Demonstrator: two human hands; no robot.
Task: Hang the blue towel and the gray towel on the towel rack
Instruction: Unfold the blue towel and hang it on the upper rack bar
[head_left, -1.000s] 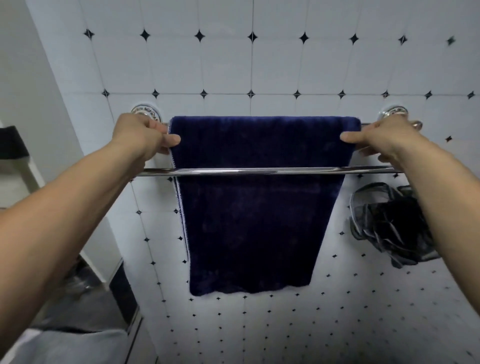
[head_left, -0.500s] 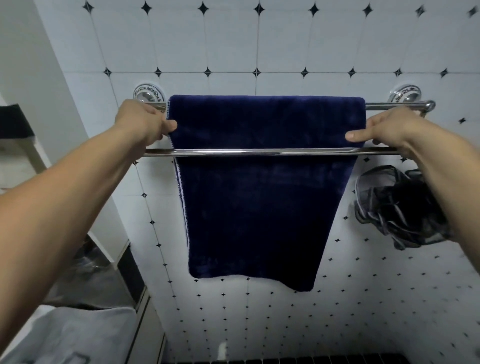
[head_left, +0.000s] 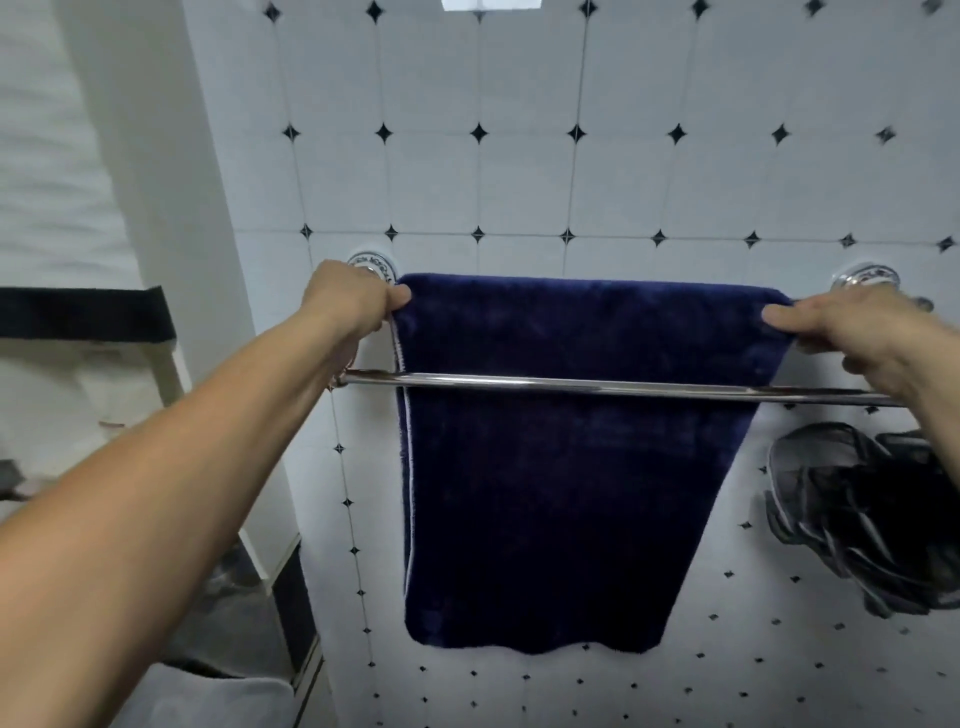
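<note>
A dark blue towel (head_left: 561, 467) hangs over the back bar of the chrome towel rack (head_left: 597, 385) on the tiled wall; the front bar crosses in front of it. My left hand (head_left: 353, 301) pinches the towel's upper left corner. My right hand (head_left: 857, 332) pinches the upper right corner. A gray cloth (head_left: 208, 696), possibly the gray towel, lies at the lower left.
A black and gray mesh bundle (head_left: 862, 525) hangs on the wall below the rack's right end. A white door frame (head_left: 156, 208) stands to the left. A black strap (head_left: 83, 314) crosses the left edge.
The view has shifted so the rack sits lower in the frame. Both hands stay on the blue towel's top corners, and the towel hangs much as before.
</note>
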